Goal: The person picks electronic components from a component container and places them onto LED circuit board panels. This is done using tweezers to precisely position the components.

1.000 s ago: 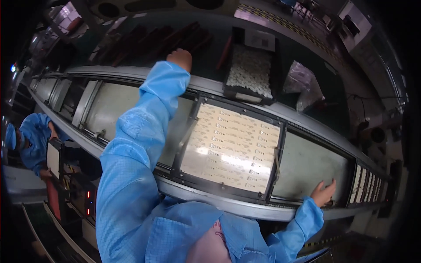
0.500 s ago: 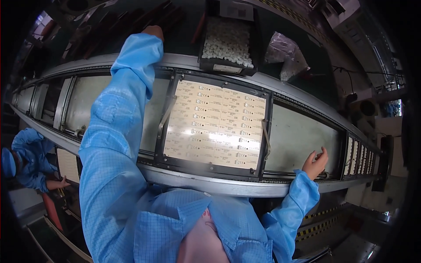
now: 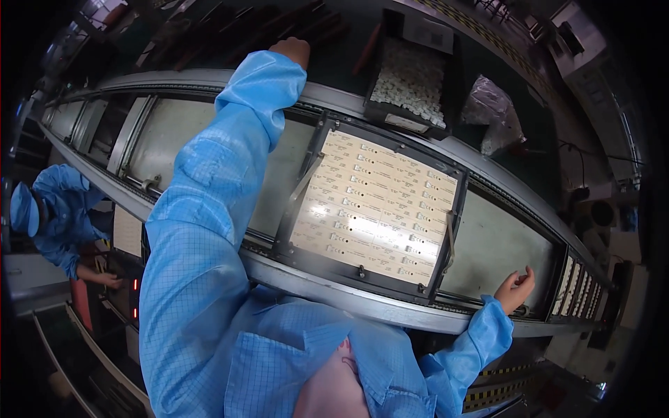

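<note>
My left hand (image 3: pixel 296 50) reaches across the conveyor to the far side, close to several dark strips (image 3: pixel 275 31) lying there. Its fingers are hidden from me, so what it holds, if anything, does not show. On the conveyor in front of me rests a dark-framed fixture (image 3: pixel 352 277) carrying a cream panel of printed boards (image 3: pixel 380 202), with a metal bar along its left and right sides. My right hand (image 3: pixel 514 289) hovers over the near right part of the conveyor, right of the fixture. Its fingers are loosely bent and apart, with nothing in them.
Beyond the fixture stands a black bin of small white parts (image 3: pixel 410 80), beside a clear plastic bag (image 3: pixel 488 111). More boards (image 3: pixel 575 289) sit at the conveyor's right end. At the left, another person in blue (image 3: pixel 59 209) works by a panel.
The view has turned, so the scene sits further right and tilted. My left hand keeps about the same place by the strips. The right hand's fingers are bent a little more.
</note>
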A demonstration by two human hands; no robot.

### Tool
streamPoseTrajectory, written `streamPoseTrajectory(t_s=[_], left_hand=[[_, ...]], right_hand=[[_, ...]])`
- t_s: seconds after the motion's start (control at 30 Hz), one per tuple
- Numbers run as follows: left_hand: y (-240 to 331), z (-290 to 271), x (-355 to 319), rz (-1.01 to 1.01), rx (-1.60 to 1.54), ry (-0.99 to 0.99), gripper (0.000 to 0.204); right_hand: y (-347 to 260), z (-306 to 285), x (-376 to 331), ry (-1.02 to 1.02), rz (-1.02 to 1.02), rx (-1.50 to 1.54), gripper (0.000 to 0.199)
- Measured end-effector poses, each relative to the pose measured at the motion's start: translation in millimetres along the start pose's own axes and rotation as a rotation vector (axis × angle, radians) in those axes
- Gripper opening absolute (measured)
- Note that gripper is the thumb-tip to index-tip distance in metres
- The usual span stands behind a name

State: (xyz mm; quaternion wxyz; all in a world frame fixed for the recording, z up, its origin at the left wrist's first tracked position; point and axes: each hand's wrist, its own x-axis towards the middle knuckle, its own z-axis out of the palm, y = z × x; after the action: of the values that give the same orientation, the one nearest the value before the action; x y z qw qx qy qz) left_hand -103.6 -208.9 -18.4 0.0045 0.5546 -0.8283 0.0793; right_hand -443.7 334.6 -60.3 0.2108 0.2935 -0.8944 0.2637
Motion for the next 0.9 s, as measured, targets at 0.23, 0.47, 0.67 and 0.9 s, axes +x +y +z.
streamPoseTrajectory(t_s=[0.23, 0.47, 0.67, 0.9], left_hand=[[7, -6, -3, -0.017, -0.079, -0.005, 0.019], [-19, -12, -8, -0.004, 0.001, 0.123, 0.017], [-88, -88, -85, 0.607, 0.409, 0.73, 0.013], [-48, -153, -197, 0.797, 0.222, 0.788, 0.033]], right_hand=[[-1, -3, 2, -0.021, 0.001, -0.02, 0.031], [-11, -6, 0, 0.007, -0.022, 0.01, 0.031], [-152, -51, 10, -0.073, -0.362, 0.147, 0.029], [-273, -55, 14, -0.207, -0.756, 0.37, 0.047]])
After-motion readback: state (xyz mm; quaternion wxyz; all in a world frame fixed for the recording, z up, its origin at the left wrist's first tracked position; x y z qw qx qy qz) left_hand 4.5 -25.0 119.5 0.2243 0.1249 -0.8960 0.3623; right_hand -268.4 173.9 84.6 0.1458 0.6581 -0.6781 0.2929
